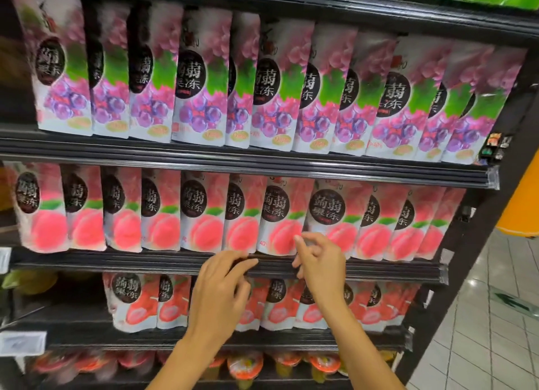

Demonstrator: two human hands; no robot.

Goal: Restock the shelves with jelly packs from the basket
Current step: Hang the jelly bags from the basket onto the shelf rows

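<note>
Head view, single frame.

- Left hand [221,290]: fingers spread loosely, tips at the front lip of the middle shelf [116,263]. It holds nothing.
- Right hand [320,264]: fingers loosely curled with the index finger lifted, just in front of the foot of a peach jelly pack [278,217]. I can't tell whether the fingertip touches the pack. It holds nothing either.
- Task items: the peach row [163,214] stands upright and overlapped across the middle shelf. Grape jelly packs [192,77] fill the shelf above. A third row of red-fruit packs [128,299] sits on the shelf below, with a bare stretch at its left end [67,314].
- The basket is not in view, and no pack is in hand.

Risks, my judgement:
1. The peach packs lean on one another. A push at the foot of one could tilt its neighbour [326,214] and set the row sliding sideways.
2. The pouches look slick and sit near the lip. A hooked finger drawing back could pull one over the edge, and it would drop toward the jelly cups [245,363] at the bottom.
3. Both forearms cross in front of the lower row, so a careless withdrawal could brush those packs out of line.
4. The rows are sorted by flavour, so a pack fetched without checking its print may land in the wrong row.
</note>
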